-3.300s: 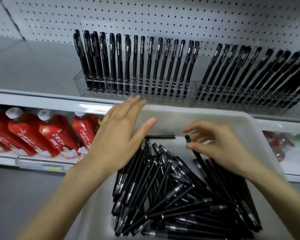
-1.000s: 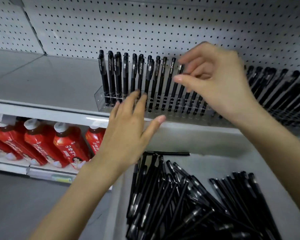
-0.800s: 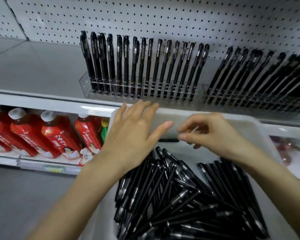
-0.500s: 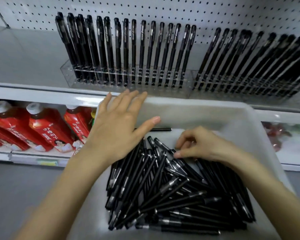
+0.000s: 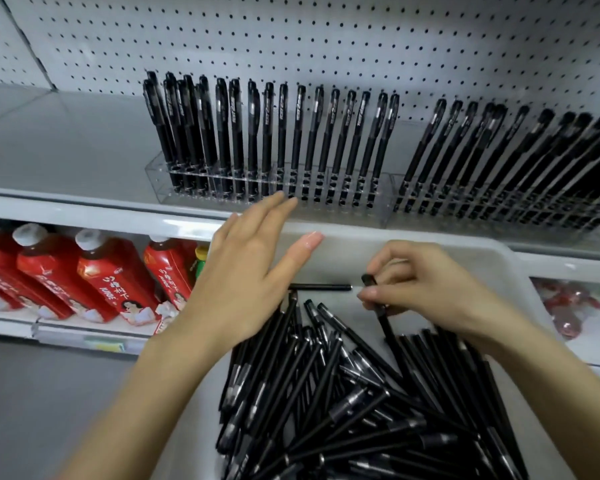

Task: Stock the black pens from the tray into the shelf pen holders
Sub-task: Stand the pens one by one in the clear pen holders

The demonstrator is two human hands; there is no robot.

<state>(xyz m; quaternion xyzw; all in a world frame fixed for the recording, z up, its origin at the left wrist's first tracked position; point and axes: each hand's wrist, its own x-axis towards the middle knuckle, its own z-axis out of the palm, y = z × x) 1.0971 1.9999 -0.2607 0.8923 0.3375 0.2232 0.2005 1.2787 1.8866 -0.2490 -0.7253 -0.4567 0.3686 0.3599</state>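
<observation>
Head view: the right hand (image 5: 426, 289) pinches one black pen (image 5: 385, 322), fingers curled, its lower end in the pen pile (image 5: 343, 410) inside the tray (image 5: 347, 261). The left hand (image 5: 253, 271) hovers flat, fingers straight, holding nothing. A lone pen (image 5: 321, 287) lies crosswise between both hands. Beyond the fingertips stand clear pen holders (image 5: 274, 188); red bottles (image 5: 111, 282) are left of them.

Place: a shop aisle.
Back wall: white pegboard (image 5: 326, 36).
Stock above: clear pen holders (image 5: 257, 194) on a grey shelf (image 5: 66, 143), filled with identical black pens (image 5: 297, 133).
Stock below: red juice bottles (image 5: 108, 278) in a row, label strip (image 5: 104, 344) on the edge.
</observation>
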